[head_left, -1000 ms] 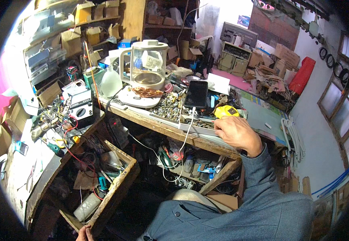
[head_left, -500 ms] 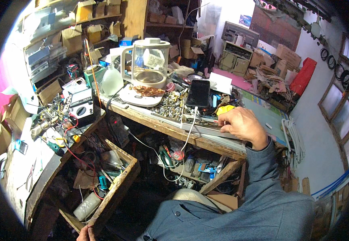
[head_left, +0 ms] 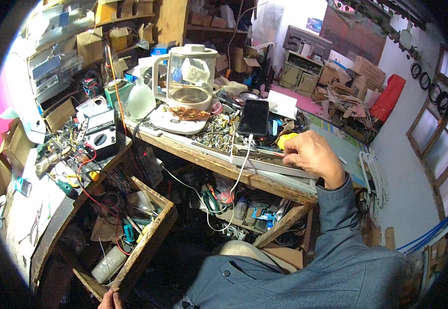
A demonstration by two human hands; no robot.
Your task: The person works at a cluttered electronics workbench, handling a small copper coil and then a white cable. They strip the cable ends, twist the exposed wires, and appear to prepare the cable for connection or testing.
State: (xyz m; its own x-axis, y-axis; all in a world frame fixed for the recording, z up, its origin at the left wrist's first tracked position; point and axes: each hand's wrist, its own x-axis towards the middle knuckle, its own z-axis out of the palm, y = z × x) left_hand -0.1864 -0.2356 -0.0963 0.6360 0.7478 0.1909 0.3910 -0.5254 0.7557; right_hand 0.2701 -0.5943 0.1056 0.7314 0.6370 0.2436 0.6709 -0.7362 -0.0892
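Fingers of the right hand (head_left: 317,156) bunch over the tray (head_left: 271,166), grip unclear, nothing visibly lifted out yet, while the left hand (head_left: 110,301) pinches a thin wire (head_left: 105,257).

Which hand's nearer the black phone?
Right. The right hand is just right of the black phone, over the bench; the left hand is far off, low left, at the wooden drawer's near corner.
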